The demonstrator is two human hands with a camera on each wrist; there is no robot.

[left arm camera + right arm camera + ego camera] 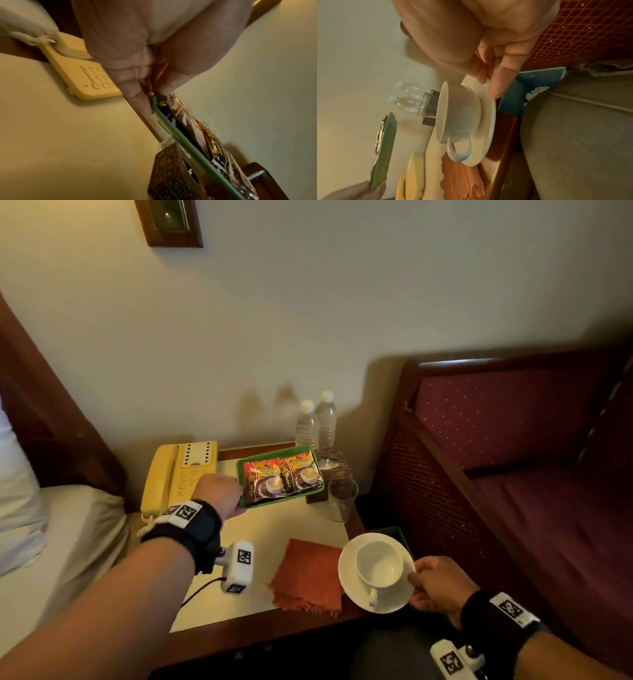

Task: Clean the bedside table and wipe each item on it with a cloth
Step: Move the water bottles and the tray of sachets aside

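Observation:
My left hand point(222, 491) pinches the near-left corner of a green tray point(317, 491) that carries coffee sachets point(282, 479), held above the bedside table point(239, 594). The left wrist view shows thumb and fingers point(137, 97) clamped on the tray's green rim point(180, 136). My right hand point(435, 583) pinches the rim of a white saucer point(346, 577) bearing an empty white cup point(378, 566), held over the table's right front corner. In the right wrist view the cup point(458, 115) stands on the saucer point(488, 121). An orange cloth point(308, 573) lies flat on the table near the front.
A yellow telephone point(178, 474) sits at the table's back left. Two water bottles point(317, 421), a dark patterned box point(334, 465) and an empty glass point(342, 498) stand at the back right. A bed lies to the left, a maroon sofa point(513, 440) to the right.

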